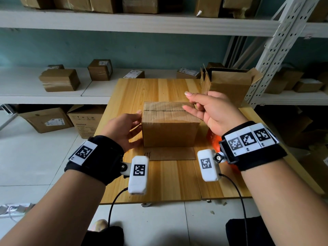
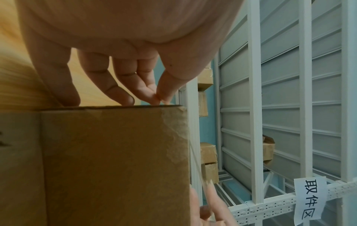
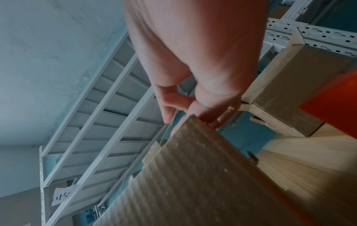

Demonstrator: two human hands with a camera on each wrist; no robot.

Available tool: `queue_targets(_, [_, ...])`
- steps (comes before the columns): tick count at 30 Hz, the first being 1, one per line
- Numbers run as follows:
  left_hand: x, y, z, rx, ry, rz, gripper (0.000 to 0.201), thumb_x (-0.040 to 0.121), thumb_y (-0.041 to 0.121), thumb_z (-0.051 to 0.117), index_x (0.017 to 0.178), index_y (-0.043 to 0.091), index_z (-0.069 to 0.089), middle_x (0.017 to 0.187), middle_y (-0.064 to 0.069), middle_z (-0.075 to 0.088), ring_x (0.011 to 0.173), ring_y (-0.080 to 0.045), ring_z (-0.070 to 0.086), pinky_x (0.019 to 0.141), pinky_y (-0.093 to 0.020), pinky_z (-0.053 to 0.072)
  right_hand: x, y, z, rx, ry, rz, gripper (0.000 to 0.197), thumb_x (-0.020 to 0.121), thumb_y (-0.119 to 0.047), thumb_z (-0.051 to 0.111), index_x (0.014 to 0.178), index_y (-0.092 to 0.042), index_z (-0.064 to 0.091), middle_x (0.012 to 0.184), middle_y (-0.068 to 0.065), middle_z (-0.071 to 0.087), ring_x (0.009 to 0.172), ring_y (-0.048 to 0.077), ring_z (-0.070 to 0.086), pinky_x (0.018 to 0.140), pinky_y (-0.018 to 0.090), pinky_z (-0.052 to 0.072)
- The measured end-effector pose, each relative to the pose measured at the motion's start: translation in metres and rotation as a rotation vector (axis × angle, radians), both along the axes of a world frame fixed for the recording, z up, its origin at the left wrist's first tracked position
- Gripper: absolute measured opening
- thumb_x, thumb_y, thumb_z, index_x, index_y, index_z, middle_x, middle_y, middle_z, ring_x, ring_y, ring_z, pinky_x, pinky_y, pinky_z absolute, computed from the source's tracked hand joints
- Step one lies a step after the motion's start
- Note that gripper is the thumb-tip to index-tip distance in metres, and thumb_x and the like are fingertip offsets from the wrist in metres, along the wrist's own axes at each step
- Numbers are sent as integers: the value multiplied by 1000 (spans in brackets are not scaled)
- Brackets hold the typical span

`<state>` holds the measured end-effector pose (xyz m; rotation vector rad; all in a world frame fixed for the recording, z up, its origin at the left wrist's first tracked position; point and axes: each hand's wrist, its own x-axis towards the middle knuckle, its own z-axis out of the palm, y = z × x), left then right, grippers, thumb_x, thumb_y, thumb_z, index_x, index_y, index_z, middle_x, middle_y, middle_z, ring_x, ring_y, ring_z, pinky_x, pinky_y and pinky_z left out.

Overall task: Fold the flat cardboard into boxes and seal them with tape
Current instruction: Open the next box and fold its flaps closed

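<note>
Stockroom shelving behind wooden table (image 1: 159,181). Box (image 1: 169,128) between hands, top seam taped. Left hand (image 1: 124,128) flat against box side, fingers relaxed. Right hand (image 1: 211,110) pinches tape strand (image 3: 166,133) at box's far corner. Best: brace box, pull strand taut, press down flat.

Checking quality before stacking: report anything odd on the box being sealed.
The box has wrinkled tape over its top seam. The right hand pinches a loose strip off the corner. Nothing looks torn.
</note>
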<state>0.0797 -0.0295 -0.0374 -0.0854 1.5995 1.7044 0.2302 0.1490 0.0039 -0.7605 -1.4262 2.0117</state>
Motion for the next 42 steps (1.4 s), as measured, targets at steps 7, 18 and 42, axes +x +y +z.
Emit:
queue_targets(7, [1, 1, 1, -2, 5, 1, 15, 96, 23, 73, 109, 24, 79, 92, 4, 70, 96, -15, 67, 80, -44, 57, 0, -3, 1, 15, -3, -17, 53, 89, -7, 81, 131, 14, 56, 105, 14, 52, 70, 7, 59, 78, 32, 64])
queue_targets(18, [5, 3, 1, -19, 64, 73, 25, 91, 23, 78, 116, 22, 75, 89, 6, 79, 97, -14, 73, 96, -47, 55, -1, -1, -1, 13, -11, -27, 53, 89, -7, 81, 131, 12, 55, 96, 11, 51, 68, 7, 59, 78, 33, 64])
queue_targets(42, [9, 5, 4, 53, 386, 217, 16, 103, 11, 59, 104, 21, 71, 104, -1, 74, 88, -16, 67, 84, -38, 59, -8, -26, -2, -42, 27, -60, 25, 96, -14, 75, 112, -4, 59, 83, 5, 55, 64, 6, 60, 76, 34, 65])
